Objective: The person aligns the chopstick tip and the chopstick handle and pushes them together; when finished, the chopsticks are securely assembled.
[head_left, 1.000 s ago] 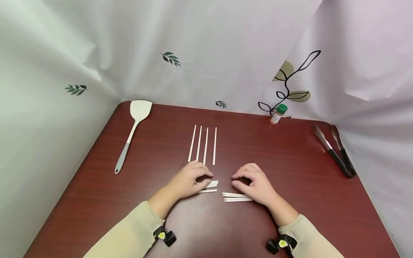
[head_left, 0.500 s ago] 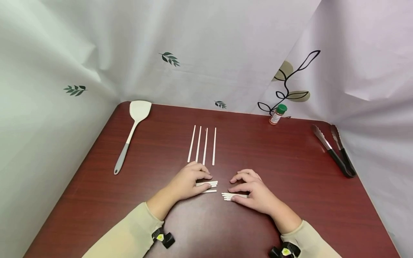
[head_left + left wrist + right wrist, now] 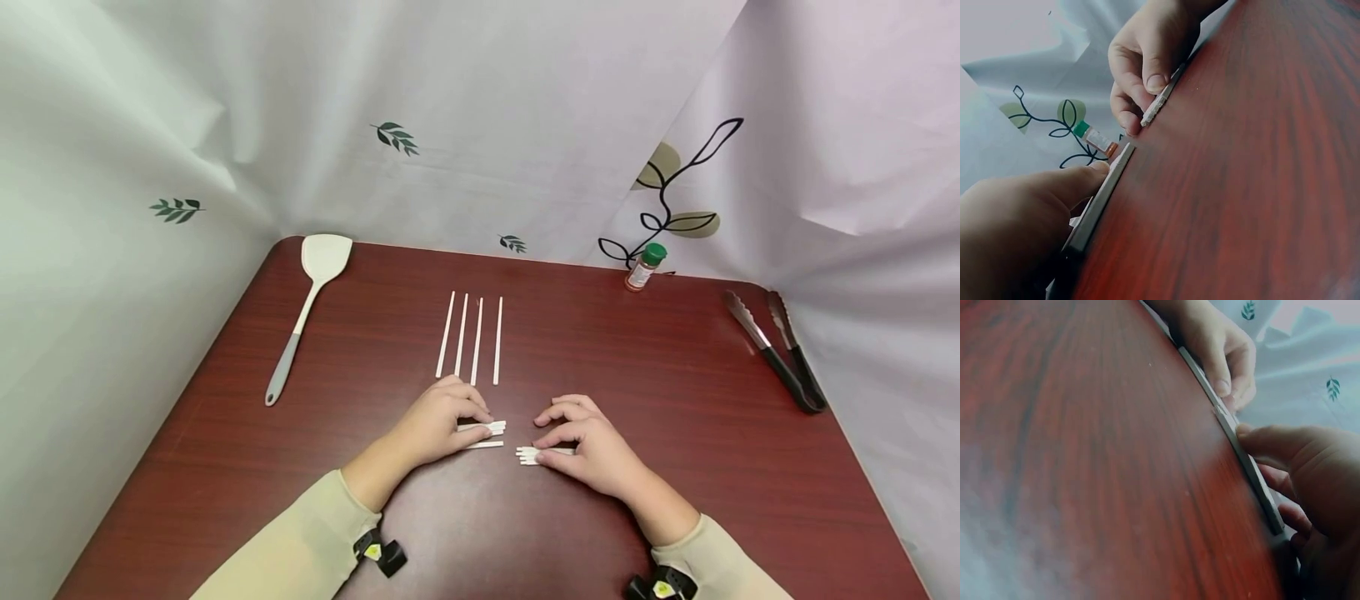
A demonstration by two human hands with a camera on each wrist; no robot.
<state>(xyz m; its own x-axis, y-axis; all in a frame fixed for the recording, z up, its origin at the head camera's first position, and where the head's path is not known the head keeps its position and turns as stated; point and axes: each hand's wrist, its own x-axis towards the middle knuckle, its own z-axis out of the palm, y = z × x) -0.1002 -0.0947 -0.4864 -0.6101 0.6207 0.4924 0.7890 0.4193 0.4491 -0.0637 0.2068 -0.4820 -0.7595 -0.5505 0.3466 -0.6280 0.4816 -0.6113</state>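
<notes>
My left hand [image 3: 442, 421] lies over a small group of thin white sticks [image 3: 498, 427], thumb on the near side and fingers on the far side. One loose stick [image 3: 491, 444] sits nearer to me, partly under that hand. Across a narrow gap, my right hand [image 3: 596, 450] pinches a second bundle [image 3: 527, 455] of the same sticks between thumb and fingers; its other end is hidden by the palm. In the right wrist view the right thumb presses along the side of a stick [image 3: 1244, 459] lying flat on the table. Both bundles point at each other.
Beyond the left hand, several white sticks [image 3: 498, 342] lie side by side, pointing away from me. A white spatula [image 3: 310, 302] with a grey handle is at the left. A green-capped spice jar [image 3: 646, 268] stands at the back; metal tongs [image 3: 787, 367] lie far right.
The right hand has come down onto its sticks, its thumb moving to their near side, and the spread sticks there are now drawn closer together. The left hand has hardly moved.
</notes>
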